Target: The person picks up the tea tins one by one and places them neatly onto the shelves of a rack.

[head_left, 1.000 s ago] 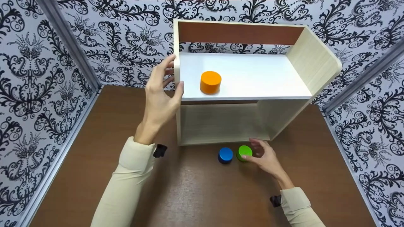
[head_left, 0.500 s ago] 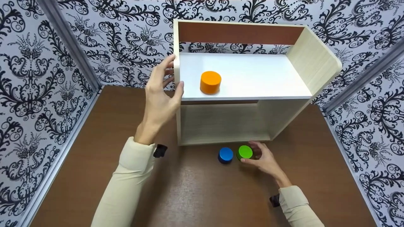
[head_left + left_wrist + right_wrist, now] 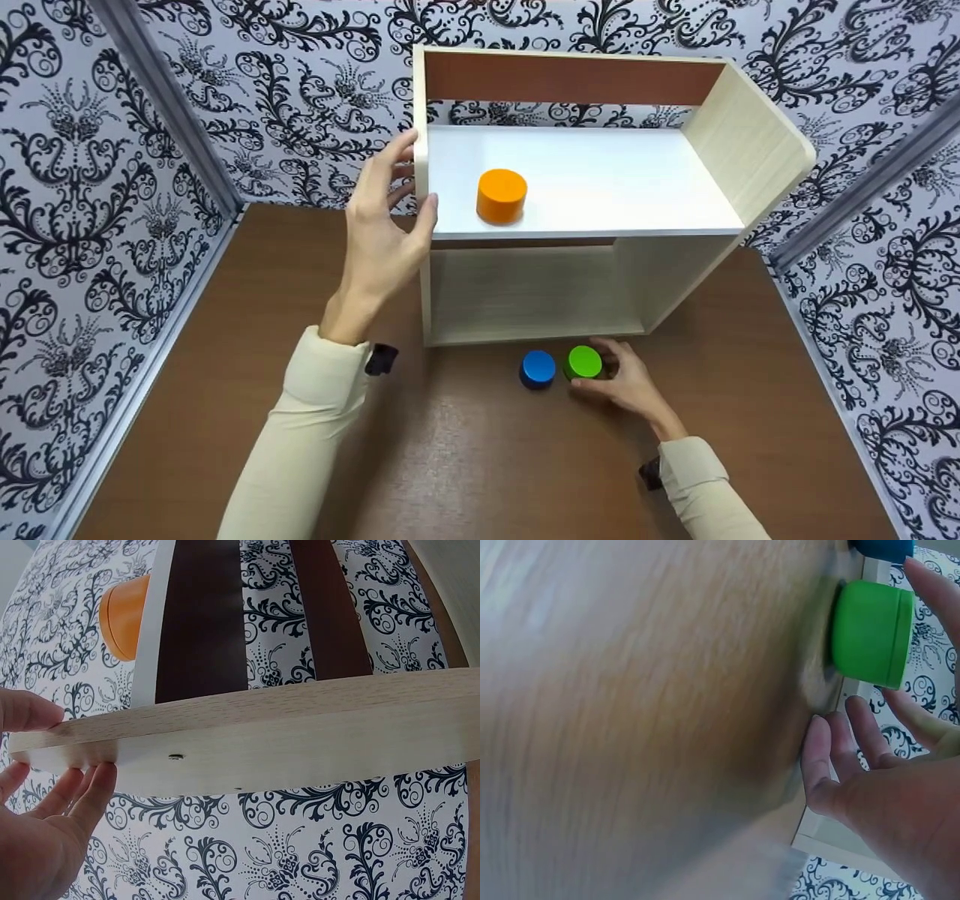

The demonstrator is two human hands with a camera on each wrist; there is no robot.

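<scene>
Left hand grips the left side panel of the shelf unit. Right hand grasps the green jar on the table. From this jar, the blue jar stands at nine o'clock, the orange jar at eleven.

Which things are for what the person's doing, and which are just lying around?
Probably for the job:
green lidded tub, right hand at it
shelf unit, held by left hand
orange lidded tub and blue tub, similarly shaped

Probably just there:
brown tabletop
patterned walls
</scene>
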